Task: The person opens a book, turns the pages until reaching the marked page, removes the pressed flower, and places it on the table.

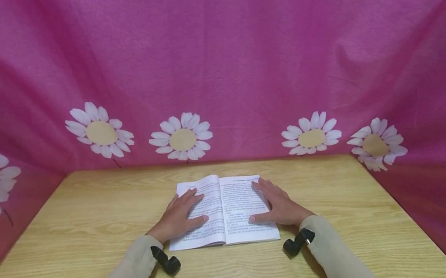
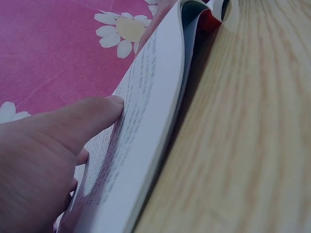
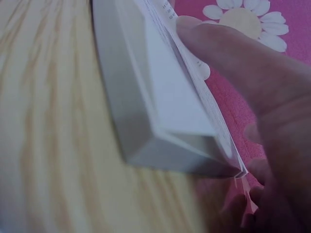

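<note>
An open book [image 1: 243, 209] lies on the wooden table, its pages covered in printed text. My left hand [image 1: 180, 215] rests on the left page with the fingers spread. In the left wrist view, the left thumb [image 2: 97, 119] touches the printed page [image 2: 146, 97], and the page stack curves up toward the spine. On the right page rests my right hand [image 1: 280, 204], fingers extended toward the upper outer corner and thumb pointing inward. The right wrist view shows the thick block of pages [image 3: 180, 102] at a corner, with the right thumb [image 3: 228, 53] over the page.
The book sits near the middle of a light wooden table [image 1: 112, 209]. A pink curtain [image 1: 231, 65] with white daisies hangs behind the table and along both sides. A small black device [image 1: 166, 260] is strapped at the left wrist, another [image 1: 297, 243] at the right.
</note>
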`<state>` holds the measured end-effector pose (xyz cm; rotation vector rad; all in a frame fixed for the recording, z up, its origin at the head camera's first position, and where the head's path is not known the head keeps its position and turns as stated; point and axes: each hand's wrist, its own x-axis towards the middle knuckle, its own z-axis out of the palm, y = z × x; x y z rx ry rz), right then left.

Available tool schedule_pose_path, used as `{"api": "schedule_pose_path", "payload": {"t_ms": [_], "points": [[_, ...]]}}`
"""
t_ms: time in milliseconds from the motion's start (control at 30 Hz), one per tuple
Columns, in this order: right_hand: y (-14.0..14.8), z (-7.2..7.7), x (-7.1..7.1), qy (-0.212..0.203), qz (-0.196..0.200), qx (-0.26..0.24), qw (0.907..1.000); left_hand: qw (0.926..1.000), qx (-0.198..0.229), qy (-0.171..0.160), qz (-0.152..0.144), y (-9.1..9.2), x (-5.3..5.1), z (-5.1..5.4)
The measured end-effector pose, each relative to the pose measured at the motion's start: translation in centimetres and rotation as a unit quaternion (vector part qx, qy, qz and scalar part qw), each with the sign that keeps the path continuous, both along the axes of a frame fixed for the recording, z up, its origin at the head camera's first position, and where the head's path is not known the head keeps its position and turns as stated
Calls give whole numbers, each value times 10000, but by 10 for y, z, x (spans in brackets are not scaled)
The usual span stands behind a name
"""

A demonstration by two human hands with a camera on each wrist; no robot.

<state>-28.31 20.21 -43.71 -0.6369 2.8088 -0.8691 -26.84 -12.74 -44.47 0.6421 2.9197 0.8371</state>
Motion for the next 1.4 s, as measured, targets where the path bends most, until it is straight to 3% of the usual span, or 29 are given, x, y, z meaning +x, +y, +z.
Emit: {"api": "schedule_pose_path", "payload": {"t_ms": [867, 1400], "points": [[-2, 0, -1, -111, -15, 313, 9994, 10000, -41, 46, -3, -1, 0, 0], [-1, 0, 1, -216, -208, 53, 9995, 10000, -29, 38, -8, -1, -1, -2]]}}
